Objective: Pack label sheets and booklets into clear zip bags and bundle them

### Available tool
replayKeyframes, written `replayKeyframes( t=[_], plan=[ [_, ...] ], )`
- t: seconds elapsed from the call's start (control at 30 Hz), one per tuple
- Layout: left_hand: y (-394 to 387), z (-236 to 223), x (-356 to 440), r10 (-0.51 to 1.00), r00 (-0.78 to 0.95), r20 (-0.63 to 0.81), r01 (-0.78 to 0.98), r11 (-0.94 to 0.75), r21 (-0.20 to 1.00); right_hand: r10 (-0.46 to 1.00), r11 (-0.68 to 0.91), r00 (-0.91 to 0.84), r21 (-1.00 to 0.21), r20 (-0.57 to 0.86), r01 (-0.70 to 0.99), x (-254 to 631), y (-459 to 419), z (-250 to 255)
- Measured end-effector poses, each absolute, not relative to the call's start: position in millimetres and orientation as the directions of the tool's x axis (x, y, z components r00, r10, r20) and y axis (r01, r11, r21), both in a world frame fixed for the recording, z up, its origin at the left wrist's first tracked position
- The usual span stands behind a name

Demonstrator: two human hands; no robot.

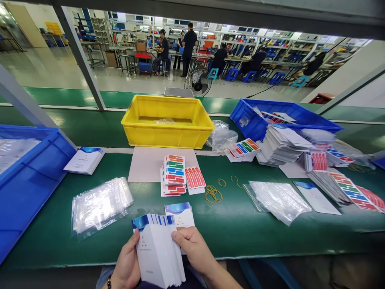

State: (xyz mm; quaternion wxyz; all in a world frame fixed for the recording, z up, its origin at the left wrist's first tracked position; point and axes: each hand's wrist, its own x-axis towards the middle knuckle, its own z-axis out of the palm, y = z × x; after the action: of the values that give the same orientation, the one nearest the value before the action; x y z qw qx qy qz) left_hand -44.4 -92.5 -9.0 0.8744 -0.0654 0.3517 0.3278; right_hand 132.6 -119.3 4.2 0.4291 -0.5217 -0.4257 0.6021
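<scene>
A fanned stack of white booklets with blue wavy tops (158, 249) is held upright between my two hands at the table's front edge. My left hand (128, 257) grips its left side, thumb on the front cover. On the right edge, my right hand (191, 245) pinches the fanned booklets between thumb and fingers. Just behind them lies another blue-topped booklet pile (180, 212), partly hidden. Farther back are a stack of colourful sticker sheets (174, 172) and a smaller pile of red sticker sheets (195, 178). Several rubber bands (213, 194) lie to their right.
Clear plastic bags lie at left (100, 204) and right (276, 198). A yellow bin (168, 134) stands behind, a blue bin (30, 176) at left, another blue bin (246, 120) at back right. Booklet stacks (279, 144) crowd the right; a small booklet pile (84, 160) sits left.
</scene>
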Motion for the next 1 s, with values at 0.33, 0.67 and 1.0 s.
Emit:
replayKeyframes(
  t=[0.33, 0.67, 1.0],
  plan=[
    [-90, -16, -51, 0.573, 0.455, -0.681, -0.647, 0.739, 0.190, 0.961, -0.247, 0.135, -0.969, -0.242, 0.020, 163, -120, 14],
    [-89, -6, -42, 0.547, 0.411, -0.730, -0.617, 0.756, 0.219, 0.974, -0.163, -0.132, -0.974, -0.184, 0.158, 146, -121, 15],
    [-89, -4, -43, 0.552, 0.421, -0.720, -0.624, 0.752, 0.212, 0.969, -0.220, -0.071, -0.956, -0.237, 0.192, 132, -119, 15]
  ],
)
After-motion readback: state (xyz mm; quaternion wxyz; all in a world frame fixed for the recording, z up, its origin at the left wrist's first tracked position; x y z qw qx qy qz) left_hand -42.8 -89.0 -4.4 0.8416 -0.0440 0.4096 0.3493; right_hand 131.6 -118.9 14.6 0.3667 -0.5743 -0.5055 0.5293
